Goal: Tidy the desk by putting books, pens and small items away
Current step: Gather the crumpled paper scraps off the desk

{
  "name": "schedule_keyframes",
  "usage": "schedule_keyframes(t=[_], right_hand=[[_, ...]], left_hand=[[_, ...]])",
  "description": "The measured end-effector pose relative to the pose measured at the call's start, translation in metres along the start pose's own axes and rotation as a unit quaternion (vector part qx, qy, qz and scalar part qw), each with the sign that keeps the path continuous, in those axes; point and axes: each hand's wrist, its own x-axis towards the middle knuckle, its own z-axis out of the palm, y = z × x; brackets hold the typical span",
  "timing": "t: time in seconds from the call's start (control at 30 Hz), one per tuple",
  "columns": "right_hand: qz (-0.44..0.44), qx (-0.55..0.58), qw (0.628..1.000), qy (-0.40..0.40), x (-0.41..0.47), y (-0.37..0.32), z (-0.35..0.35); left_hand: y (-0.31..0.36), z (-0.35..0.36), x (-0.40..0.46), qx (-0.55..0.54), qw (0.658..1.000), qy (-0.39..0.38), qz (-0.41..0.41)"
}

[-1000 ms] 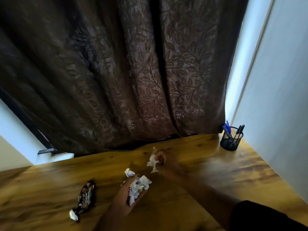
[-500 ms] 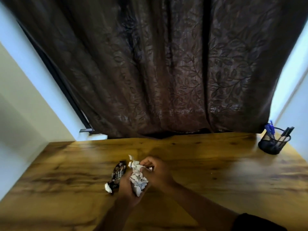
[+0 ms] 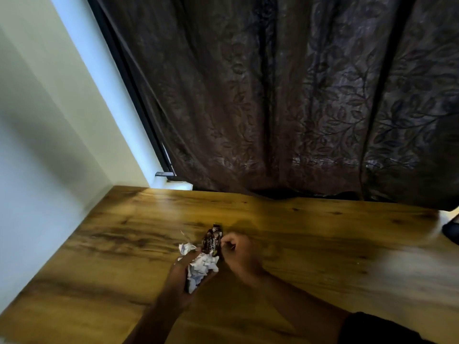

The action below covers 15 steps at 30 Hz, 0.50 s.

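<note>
Risk: crumpled paper (image 3: pixel 201 268) may spill from the full left hand (image 3: pixel 182 274) cupped around it if the right hand (image 3: pixel 239 253), fingers pinching the dark snack wrapper (image 3: pixel 212 241), adds it; wrapper sits between both hands on the surface (image 3: pixel 323 244).
</note>
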Motion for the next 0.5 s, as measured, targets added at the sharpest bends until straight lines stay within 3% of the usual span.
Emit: schedule_keyframes(t=[0.23, 0.37, 0.5], right_hand=[[0.114, -0.153, 0.976, -0.101, 0.035, 0.007, 0.021], [0.197, -0.108, 0.966, -0.126, 0.046, 0.007, 0.043], [0.273, -0.088, 0.953, -0.101, 0.057, -0.001, 0.054]], left_hand=[[0.033, -0.051, -0.013, 0.039, 0.997, 0.064, 0.038], [0.049, -0.070, -0.018, -0.015, 0.997, 0.064, 0.040], [0.058, -0.088, -0.017, -0.030, 0.996, 0.073, 0.043]])
